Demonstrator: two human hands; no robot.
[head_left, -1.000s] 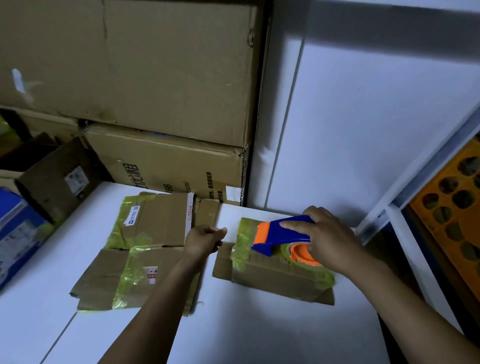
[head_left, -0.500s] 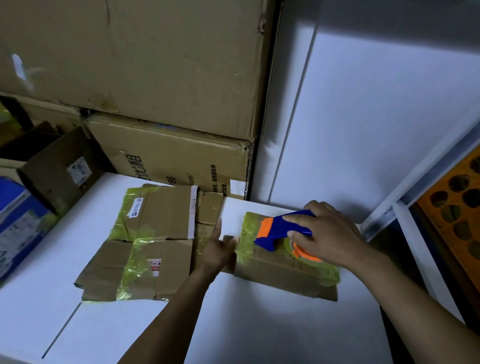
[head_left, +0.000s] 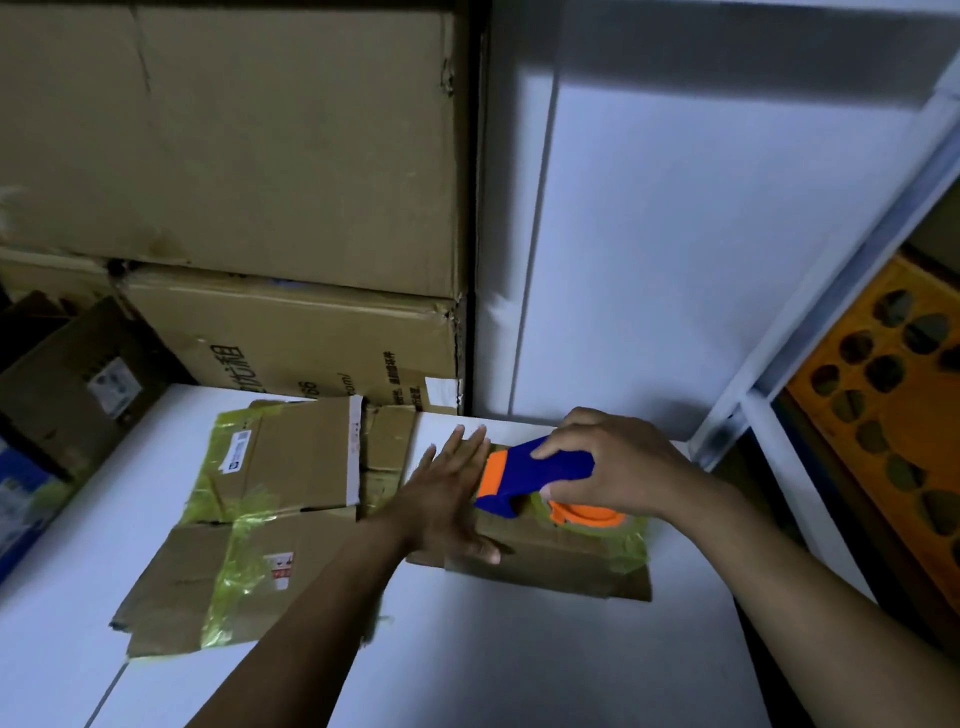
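the small brown cardboard box (head_left: 566, 558) lies flat on the white surface (head_left: 467, 649), right of centre in the frame, with yellow-green tape already on both ends. the right hand (head_left: 618, 473) is curled round the blue and orange plastic tape dispenser (head_left: 535, 475), which sits on the box top. the left hand (head_left: 452, 499), fingers straight, presses the box's left end. judged remaining: finish the strip, cut it, smooth it down.

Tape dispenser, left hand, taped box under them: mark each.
tape dispenser (head_left: 543, 474), head view, on its blue handle.
left hand (head_left: 445, 500), head view, on the back of the hand.
taped box (head_left: 563, 560), head view, on the bare cardboard of its near face.
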